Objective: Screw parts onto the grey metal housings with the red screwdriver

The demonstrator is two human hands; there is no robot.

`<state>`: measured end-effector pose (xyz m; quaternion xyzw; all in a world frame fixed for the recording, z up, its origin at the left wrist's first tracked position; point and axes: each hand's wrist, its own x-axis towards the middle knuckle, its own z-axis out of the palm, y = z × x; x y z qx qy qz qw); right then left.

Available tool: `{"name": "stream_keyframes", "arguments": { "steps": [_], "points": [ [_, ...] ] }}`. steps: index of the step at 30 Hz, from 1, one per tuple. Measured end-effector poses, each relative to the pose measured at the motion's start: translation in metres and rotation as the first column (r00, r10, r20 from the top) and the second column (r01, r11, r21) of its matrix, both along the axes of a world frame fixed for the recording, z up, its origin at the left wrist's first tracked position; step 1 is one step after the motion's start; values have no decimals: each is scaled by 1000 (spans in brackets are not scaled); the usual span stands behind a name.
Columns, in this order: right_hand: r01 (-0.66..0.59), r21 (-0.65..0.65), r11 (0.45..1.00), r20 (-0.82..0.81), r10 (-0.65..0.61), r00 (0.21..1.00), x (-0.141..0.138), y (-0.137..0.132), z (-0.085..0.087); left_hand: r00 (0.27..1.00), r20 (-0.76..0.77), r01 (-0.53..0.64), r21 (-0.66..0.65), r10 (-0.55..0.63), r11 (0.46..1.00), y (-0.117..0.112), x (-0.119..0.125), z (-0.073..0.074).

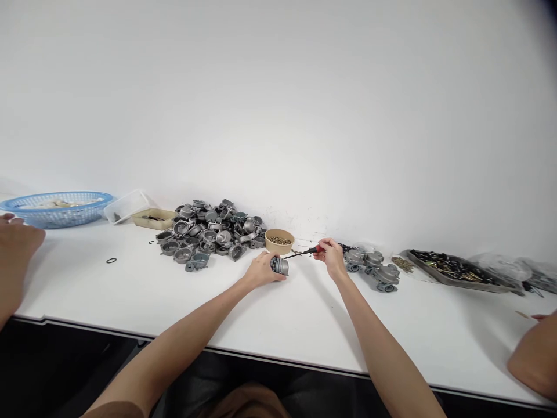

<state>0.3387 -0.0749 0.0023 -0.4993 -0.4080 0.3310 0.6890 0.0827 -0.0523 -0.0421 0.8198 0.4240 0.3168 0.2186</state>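
Note:
My left hand [262, 270] is closed around a small grey metal part [279, 265] that rests on the white table [278, 319]. My right hand [331, 255] grips a screwdriver [304, 252] with a red and black handle. Its thin shaft points left and its tip meets the top of the metal part. Just behind the part stands a tan bowl [279, 240] holding small brass screws.
A pile of grey metal parts [209, 232] lies to the left, a few more [372, 267] to the right. A blue basket [56, 208], clear tub [126, 204] and tan tray [153, 218] stand far left; a dark tray [450, 270] far right. Other people's hands [17, 244] and arm [533, 354] show at both edges.

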Motion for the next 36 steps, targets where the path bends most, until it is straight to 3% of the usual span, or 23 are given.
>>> {"name": "stream_keyframes", "arguments": {
  "steps": [36],
  "points": [
    [32, 2, 999, -1, -32, 999, -4, 3, -3, 1000, 7, -15, -38, 15, 999, 1, -1, -1]
  ]
}}
